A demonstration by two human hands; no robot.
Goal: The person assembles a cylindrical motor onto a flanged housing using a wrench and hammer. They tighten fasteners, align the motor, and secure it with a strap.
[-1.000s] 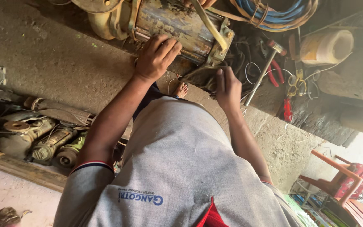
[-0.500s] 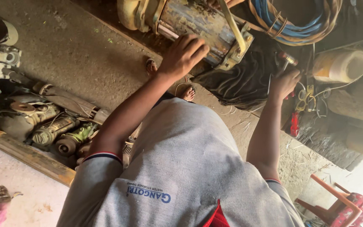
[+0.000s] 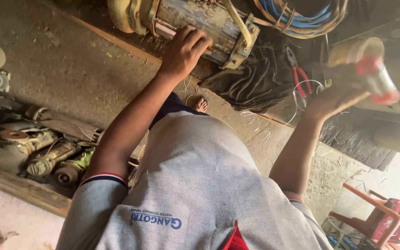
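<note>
My left hand [image 3: 184,51] presses on a rusty cylindrical motor [image 3: 218,23] with a yellow end, which lies on the ground ahead of me; my fingers curl over its casing. My right hand [image 3: 336,95] is raised at the right and holds a pale cylindrical can [image 3: 366,62] with red patches, blurred by motion. My grey shirt fills the lower middle of the view. My bare foot [image 3: 200,104] shows just beyond it.
Red-handled pliers [image 3: 299,76] and loose wire lie beside a dark cloth [image 3: 251,78]. A coil of blue cable [image 3: 302,18] sits at the top. Several old motor parts [image 3: 47,157] and a wooden plank [image 3: 24,190] line the left. A red chair [image 3: 385,217] stands at the lower right.
My right hand reached out to the right, took up the can and lifted it. My left hand stayed on the motor casing while the view shifted.
</note>
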